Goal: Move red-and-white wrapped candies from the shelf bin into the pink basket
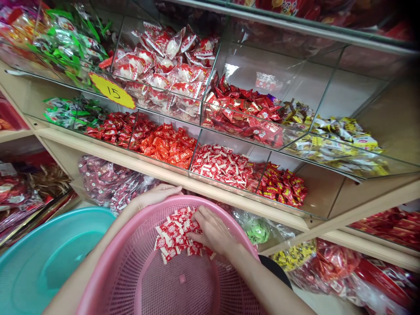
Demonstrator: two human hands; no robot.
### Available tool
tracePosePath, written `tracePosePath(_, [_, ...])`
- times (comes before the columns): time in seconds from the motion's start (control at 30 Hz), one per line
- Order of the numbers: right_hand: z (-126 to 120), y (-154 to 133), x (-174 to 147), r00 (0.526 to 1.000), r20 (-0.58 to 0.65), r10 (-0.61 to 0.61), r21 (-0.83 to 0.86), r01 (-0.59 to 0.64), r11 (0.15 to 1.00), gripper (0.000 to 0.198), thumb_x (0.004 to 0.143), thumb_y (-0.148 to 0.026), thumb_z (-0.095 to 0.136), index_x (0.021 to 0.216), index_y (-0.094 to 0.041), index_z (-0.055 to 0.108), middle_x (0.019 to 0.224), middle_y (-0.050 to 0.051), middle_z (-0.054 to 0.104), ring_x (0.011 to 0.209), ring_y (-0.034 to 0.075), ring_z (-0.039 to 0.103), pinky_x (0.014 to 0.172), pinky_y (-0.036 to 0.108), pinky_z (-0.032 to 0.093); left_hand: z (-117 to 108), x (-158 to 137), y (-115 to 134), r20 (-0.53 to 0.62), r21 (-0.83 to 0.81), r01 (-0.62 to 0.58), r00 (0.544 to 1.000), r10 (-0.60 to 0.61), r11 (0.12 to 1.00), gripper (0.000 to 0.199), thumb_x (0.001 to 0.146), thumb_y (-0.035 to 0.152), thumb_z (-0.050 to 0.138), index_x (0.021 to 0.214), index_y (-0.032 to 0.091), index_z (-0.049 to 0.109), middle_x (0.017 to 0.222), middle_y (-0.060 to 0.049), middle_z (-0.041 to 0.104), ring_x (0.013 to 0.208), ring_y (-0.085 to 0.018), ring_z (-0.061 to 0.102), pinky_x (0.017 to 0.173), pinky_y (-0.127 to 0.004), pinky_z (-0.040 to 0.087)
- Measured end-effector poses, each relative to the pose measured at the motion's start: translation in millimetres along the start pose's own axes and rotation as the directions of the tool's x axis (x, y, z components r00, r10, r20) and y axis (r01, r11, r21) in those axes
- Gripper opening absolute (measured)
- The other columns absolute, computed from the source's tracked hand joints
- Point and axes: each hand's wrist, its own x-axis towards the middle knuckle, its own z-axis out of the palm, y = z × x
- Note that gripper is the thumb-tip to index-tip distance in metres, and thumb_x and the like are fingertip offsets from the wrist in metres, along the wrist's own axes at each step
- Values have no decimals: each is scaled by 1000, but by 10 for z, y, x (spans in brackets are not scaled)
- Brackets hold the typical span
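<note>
Only readable writing — "15" on a yellow oval tag [112, 91]; wrapper print too small. Right hand [213, 232], fingers curled, grasping red-white wrapped candies [173, 236] inside pink perforated plastic basket [131, 280]. Left hand [157, 194] grips the basket rim, fingers hidden behind it. Teal basin [42, 258] cut off at left; glass-fronted shelf bins [229, 131] behind.

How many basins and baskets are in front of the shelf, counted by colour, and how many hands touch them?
Pink plastic basket: 1
Teal plastic basin: 1
Total containers: 2
Hands at the pink basket: 2, the left hand on its far rim, the right hand inside on the red-and-white wrapped candies.
</note>
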Motion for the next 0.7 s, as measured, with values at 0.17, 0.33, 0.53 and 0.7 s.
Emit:
tracePosePath(0.17, [7,-24,-4,999,-43,-30,0,30,1000,29,84,-45,56,97,-20,50,99,5,51,89,20,52,76,32,46,-24,88,39,7,-339,-22,1000,26,940,50,86,56,44,88,10,65,101,-15,66,95,-24,60,89,-34,44])
tracePosePath(0.33, [0,-32,-25,998,-54,-39,23,41,999,29,85,-46,55,98,-20,50,100,5,51,88,19,52,76,32,46,-37,105,42,41,-441,11,999,8,898,47,89,52,41,90,10,63,98,-14,67,97,-23,60,90,-33,44])
tracePosePath(0.53, [-25,-14,-36,999,-51,1,66,3,998,26,86,-43,54,98,-19,51,99,6,51,86,19,52,75,33,46,-49,129,23,27,-440,1,1000,12,898,44,89,48,44,91,8,62,100,-15,67,95,-23,61,92,-32,44])
tracePosePath(0.7, [-52,-19,-38,999,-50,-4,90,8,996,28,85,-44,56,98,-20,52,99,5,51,87,19,52,75,31,46,-80,172,1,32,-442,8,999,6,897,47,90,49,43,93,7,62,102,-17,66,95,-23,63,94,-34,44])
